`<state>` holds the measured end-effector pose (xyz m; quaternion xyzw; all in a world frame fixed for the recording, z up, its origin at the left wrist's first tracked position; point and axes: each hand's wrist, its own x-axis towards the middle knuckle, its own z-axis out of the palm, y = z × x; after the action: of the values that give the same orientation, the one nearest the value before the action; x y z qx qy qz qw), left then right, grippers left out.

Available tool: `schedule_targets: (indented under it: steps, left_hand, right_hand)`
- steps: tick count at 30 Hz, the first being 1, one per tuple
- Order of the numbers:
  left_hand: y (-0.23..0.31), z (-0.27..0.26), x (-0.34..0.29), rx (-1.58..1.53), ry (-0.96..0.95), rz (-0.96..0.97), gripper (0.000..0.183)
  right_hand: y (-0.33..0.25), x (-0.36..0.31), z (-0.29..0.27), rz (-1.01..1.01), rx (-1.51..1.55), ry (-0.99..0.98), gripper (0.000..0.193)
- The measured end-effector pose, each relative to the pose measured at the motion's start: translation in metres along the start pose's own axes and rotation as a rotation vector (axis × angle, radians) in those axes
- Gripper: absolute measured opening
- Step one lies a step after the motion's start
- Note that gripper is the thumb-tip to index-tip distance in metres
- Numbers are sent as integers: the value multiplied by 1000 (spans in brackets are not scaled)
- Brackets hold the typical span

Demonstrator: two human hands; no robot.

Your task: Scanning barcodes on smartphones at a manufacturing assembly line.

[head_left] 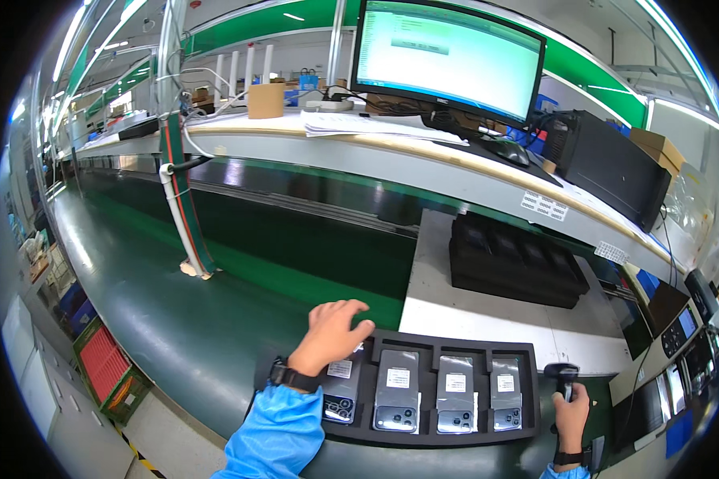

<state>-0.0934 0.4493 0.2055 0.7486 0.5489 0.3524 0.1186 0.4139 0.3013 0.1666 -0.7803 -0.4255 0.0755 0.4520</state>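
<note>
A black foam tray (533, 391) lies on the green bench in front of me, with several smartphones in its slots. Each phone is dark, has a white label on its back and shows its camera block at the near end. My left hand (331, 334) hovers over the tray's left end, fingers apart and nothing visible in it. Below it is the leftmost phone (339, 389), partly covered by my hand and wrist. Beside the tray's right end, my right hand (572, 415) grips the handle of a black handheld barcode scanner (562, 371).
Beyond the tray, a block of black foam trays (519, 267) rests on a white board (487, 323). A raised shelf holds a monitor (447, 56), mouse (506, 152) and black computer tower (615, 168). A post (182, 207) stands at left; equipment (655, 383) crowds the right.
</note>
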Motion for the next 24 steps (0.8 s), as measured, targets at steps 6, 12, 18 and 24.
schedule_targets:
  steps: [6, 12, 18, 24]
  left_hand:
    - [-37, 4, -33, -240, 192, -125, 30]
    - [-35, 11, -27, -102, 163, -107, 29]
    - [-31, 13, -26, -12, 173, -116, 29]
    - [-22, 12, -32, 130, 59, -175, 44]
  right_hand:
    - [-149, -64, 50, 588, 933, -1006, 52]
    - [-225, -141, 143, 579, 947, -1484, 38]
    - [-237, -163, 157, 519, 818, -1547, 23]
    - [-228, -148, 105, 242, 748, -1444, 34]
